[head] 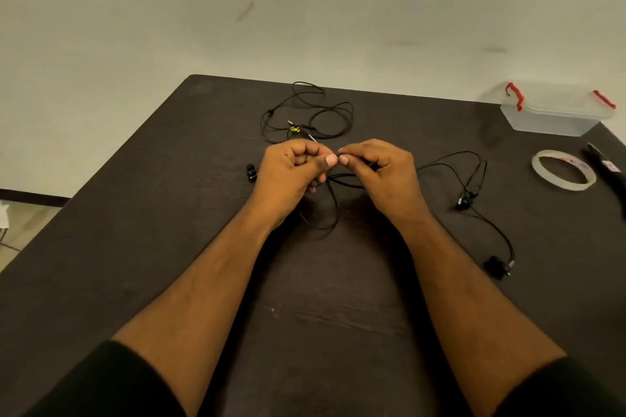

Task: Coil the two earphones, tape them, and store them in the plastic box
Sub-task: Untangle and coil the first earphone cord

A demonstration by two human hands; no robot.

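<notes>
Both hands meet over the middle of the dark table (338, 298). My left hand (293, 173) and my right hand (379, 173) each pinch the black cable of the near earphone (450, 166), thumbs almost touching. Its cable droops in a loop below my hands and trails right to an inline piece (465, 200) and an earbud (498, 266). Another earbud (251, 173) lies left of my left hand. The second earphone (305, 112) lies loosely tangled behind my hands, with a yellow-marked part. A clear plastic box (555, 112) with red latches stands closed at the far right corner.
A roll of pale tape (562, 171) lies flat at the right, in front of the box. A dark tool (606, 169), partly cut off by the frame, lies beside it at the table's right edge. A pale wall stands behind the table.
</notes>
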